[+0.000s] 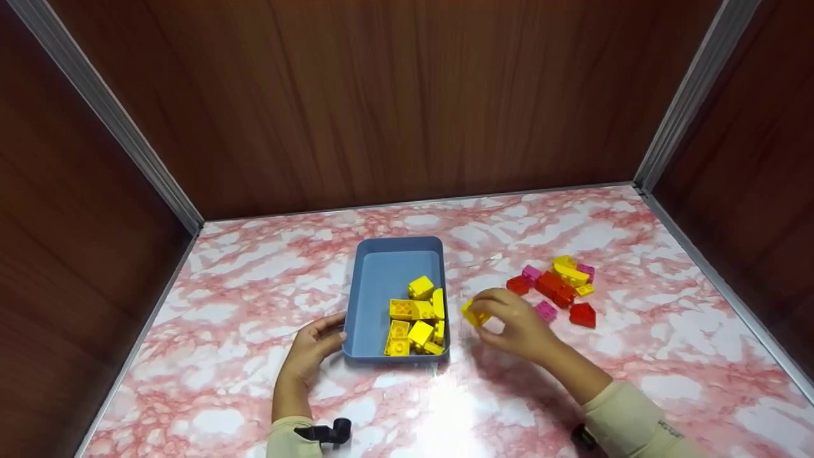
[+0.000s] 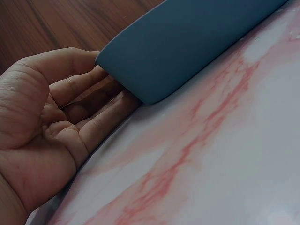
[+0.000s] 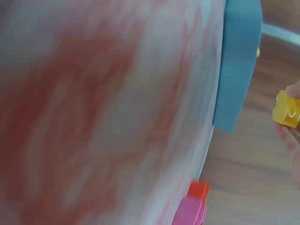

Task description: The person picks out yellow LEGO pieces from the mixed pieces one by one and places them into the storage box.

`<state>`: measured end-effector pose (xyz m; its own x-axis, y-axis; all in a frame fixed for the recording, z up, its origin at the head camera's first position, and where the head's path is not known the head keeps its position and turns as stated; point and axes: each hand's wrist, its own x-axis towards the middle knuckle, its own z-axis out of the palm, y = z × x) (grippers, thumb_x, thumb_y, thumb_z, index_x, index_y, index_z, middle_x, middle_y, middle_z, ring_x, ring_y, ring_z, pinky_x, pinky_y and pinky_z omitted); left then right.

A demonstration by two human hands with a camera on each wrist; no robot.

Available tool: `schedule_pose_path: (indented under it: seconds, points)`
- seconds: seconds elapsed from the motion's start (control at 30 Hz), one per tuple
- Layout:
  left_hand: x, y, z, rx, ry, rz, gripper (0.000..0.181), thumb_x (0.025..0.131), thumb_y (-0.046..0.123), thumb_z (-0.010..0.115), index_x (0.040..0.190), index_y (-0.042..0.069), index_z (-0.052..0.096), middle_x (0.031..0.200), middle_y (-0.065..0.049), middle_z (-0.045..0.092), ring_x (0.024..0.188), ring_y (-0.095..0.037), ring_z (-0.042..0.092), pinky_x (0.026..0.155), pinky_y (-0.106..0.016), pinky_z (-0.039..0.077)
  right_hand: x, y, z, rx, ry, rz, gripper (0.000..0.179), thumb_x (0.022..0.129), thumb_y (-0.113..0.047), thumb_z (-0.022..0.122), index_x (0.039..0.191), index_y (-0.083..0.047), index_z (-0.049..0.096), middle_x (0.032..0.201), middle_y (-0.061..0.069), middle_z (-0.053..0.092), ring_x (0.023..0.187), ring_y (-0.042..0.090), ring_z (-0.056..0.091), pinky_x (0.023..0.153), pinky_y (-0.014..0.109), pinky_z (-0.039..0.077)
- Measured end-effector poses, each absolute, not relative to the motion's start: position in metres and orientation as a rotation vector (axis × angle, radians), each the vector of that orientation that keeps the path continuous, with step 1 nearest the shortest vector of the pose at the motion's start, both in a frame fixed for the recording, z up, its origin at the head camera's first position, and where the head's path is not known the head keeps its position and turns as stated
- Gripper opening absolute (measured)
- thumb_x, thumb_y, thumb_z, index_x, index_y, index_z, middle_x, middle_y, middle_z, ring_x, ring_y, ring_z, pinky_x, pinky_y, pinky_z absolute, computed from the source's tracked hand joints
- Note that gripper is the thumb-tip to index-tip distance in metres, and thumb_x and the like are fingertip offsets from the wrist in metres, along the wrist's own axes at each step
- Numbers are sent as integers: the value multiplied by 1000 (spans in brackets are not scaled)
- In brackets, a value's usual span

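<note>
My left hand rests against the outer left side of a blue-grey tray, near its front corner. In the left wrist view the thumb tip meets the tray's rim and the other fingertips lie low along its wall. Several yellow toy building bricks lie in the right and front part of the tray. Just right of the tray, my right hand pinches a yellow brick between thumb and fingers, raised above the tabletop. The right wrist view shows this brick beyond the tray's wall.
Right of my right hand lies a loose group of red bricks, pink bricks and yellow bricks. A red brick sits nearest the front. Dark wood panels enclose the marbled tabletop at the back and sides.
</note>
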<state>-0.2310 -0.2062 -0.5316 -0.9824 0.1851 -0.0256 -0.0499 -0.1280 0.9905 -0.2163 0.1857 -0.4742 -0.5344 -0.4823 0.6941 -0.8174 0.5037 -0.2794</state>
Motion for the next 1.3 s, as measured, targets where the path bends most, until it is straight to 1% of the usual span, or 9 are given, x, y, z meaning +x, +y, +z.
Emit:
schedule_pose_path:
  seconds: [0.1, 0.33, 0.43, 0.57, 0.73, 0.87, 0.97, 1.1, 1.3]
  points:
    - [-231, -206, -531, 149, 1963, 2245, 51, 87, -4, 64, 134, -14, 48, 130, -27, 55, 110, -25, 60, 89, -33, 52, -215, 172, -475, 1166, -2203, 849, 32, 70, -1, 82, 99, -8, 70, 105, 3, 64, 95, 20, 60, 79, 34, 54]
    - [-231, -205, -531, 165, 1963, 2248, 50, 87, -3, 65, 134, -14, 49, 129, -27, 56, 109, -25, 60, 88, -32, 52, -210, 145, -477, 1368, -2273, 886, 30, 74, 7, 76, 99, -8, 68, 112, 10, 64, 105, 23, 59, 88, 37, 53]
    - [-232, -205, -530, 169, 1968, 2241, 50, 88, -3, 65, 134, -14, 49, 129, -26, 56, 109, -24, 60, 87, -32, 52, -209, 138, -478, 1442, -2280, 901, 32, 74, 10, 74, 101, -6, 68, 116, 10, 64, 107, 23, 59, 90, 36, 52]
    - [-232, -205, -530, 165, 1967, 2240, 50, 87, -4, 65, 133, -14, 49, 128, -26, 56, 109, -24, 59, 87, -32, 52, -209, 133, -480, 1499, -2272, 910, 32, 75, 12, 74, 102, -5, 69, 116, 10, 65, 107, 22, 60, 91, 35, 52]
    - [-231, -206, -530, 159, 1964, 2247, 50, 87, -4, 65, 133, -15, 49, 128, -26, 56, 108, -24, 60, 87, -32, 52, -209, 131, -480, 1508, -2270, 919, 26, 77, 10, 73, 98, -5, 69, 114, 12, 66, 106, 23, 62, 89, 35, 54]
    - [-231, -205, -531, 155, 1964, 2252, 51, 86, -4, 65, 133, -15, 49, 128, -27, 56, 108, -23, 60, 87, -32, 52, -208, 131, -478, 1484, -2314, 914, 22, 79, 8, 73, 96, -6, 68, 114, 10, 67, 108, 23, 62, 89, 36, 53]
    - [-231, -205, -531, 163, 1968, 2253, 50, 86, -4, 64, 133, -15, 49, 127, -27, 57, 107, -23, 60, 86, -32, 53, -208, 134, -476, 1445, -2356, 911, 23, 79, 6, 74, 98, -7, 69, 117, 10, 67, 111, 24, 61, 91, 39, 53]
    - [-231, -204, -530, 171, 1973, 2257, 50, 86, -4, 64, 132, -16, 48, 127, -28, 56, 106, -23, 61, 86, -32, 53, -209, 140, -472, 1392, -2368, 910, 25, 79, 6, 74, 101, -6, 71, 120, 13, 65, 111, 26, 61, 92, 41, 52]
    - [-231, -205, -530, 153, 1962, 2259, 51, 86, -6, 64, 133, -16, 48, 128, -29, 55, 108, -24, 60, 87, -32, 53, -213, 155, -467, 1330, -2315, 877, 24, 76, 5, 77, 96, -6, 70, 116, 13, 64, 107, 27, 60, 89, 41, 54]
